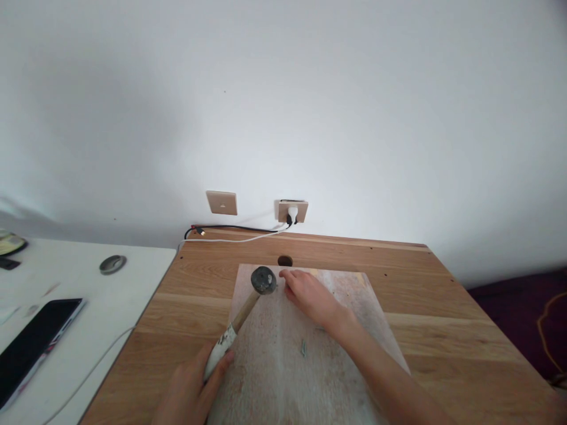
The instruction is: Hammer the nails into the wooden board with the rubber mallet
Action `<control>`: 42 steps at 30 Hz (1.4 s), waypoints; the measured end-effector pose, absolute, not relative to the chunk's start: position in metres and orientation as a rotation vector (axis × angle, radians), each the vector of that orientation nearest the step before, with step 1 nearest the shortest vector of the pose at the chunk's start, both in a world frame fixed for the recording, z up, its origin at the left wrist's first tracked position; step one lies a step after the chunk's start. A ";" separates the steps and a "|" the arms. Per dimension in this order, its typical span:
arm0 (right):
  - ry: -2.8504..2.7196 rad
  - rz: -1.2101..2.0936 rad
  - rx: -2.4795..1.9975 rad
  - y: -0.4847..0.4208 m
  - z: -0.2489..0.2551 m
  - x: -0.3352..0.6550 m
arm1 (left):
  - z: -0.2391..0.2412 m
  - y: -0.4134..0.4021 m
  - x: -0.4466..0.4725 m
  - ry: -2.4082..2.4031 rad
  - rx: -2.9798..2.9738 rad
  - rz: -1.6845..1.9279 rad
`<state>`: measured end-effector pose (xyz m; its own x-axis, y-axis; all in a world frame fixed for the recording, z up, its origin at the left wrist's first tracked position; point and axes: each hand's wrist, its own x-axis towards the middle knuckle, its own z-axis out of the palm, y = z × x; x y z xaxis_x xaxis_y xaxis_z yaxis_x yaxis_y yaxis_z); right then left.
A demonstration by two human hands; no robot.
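My left hand [195, 383] is wrapped round the white-covered grip of a mallet [243, 313] with a wooden shaft and a dark round head. That head hangs over the far left part of a worn, whitish board [283, 378]. Close to the right of it, my right hand [310, 295] rests at the board's far edge with its fingers pinched together. Whatever they pinch, if anything, is too small or hidden to name. Several small metal pieces, perhaps screws or nails [303, 348], lie on the board; one is partly beside my right forearm.
The board lies on a wooden tabletop [443, 342] with a round cable hole [285, 260] behind it. Cables [239, 240] run along the wall to a socket [293, 211]. On a white surface at left are a roll of tape [113, 264] and a dark-screened device [35, 342].
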<state>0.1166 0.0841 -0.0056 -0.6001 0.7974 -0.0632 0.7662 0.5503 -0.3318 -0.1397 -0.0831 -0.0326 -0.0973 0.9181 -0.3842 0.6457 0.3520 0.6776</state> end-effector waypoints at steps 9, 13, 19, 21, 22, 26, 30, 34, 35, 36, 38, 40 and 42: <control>-2.530 0.669 -1.357 0.069 0.001 0.165 | -0.018 -0.062 -0.112 1.789 1.578 0.241; -2.562 0.752 -1.377 0.051 0.008 0.197 | -0.016 -0.061 -0.107 1.832 1.604 0.202; -2.617 0.801 -1.327 0.032 0.010 0.199 | -0.022 -0.060 -0.107 1.818 1.597 0.252; -2.591 0.809 -1.306 0.035 0.010 0.195 | -0.024 -0.062 -0.109 1.807 1.561 0.302; -2.568 0.810 -1.303 0.038 0.009 0.193 | -0.025 -0.063 -0.110 1.800 1.539 0.335; -2.477 0.758 -1.331 0.059 0.004 0.181 | -0.026 -0.069 -0.116 1.808 1.482 0.482; -2.497 0.648 -1.337 0.077 -0.003 0.165 | -0.024 -0.072 -0.121 1.819 1.458 0.551; -2.600 0.562 -1.329 0.081 -0.004 0.152 | -0.024 -0.074 -0.124 1.841 1.424 0.537; -2.624 0.541 -1.332 0.081 -0.003 0.150 | -0.024 -0.075 -0.125 1.849 1.417 0.531; -2.645 0.522 -1.334 0.081 -0.003 0.148 | -0.025 -0.076 -0.126 1.857 1.411 0.527; -2.683 0.498 -1.326 0.081 -0.003 0.145 | -0.026 -0.076 -0.127 1.860 1.406 0.523; -2.707 0.491 -1.307 0.082 -0.003 0.144 | -0.028 -0.077 -0.128 1.855 1.408 0.523; -2.706 0.493 -1.297 0.083 -0.006 0.144 | -0.028 -0.077 -0.128 1.845 1.410 0.516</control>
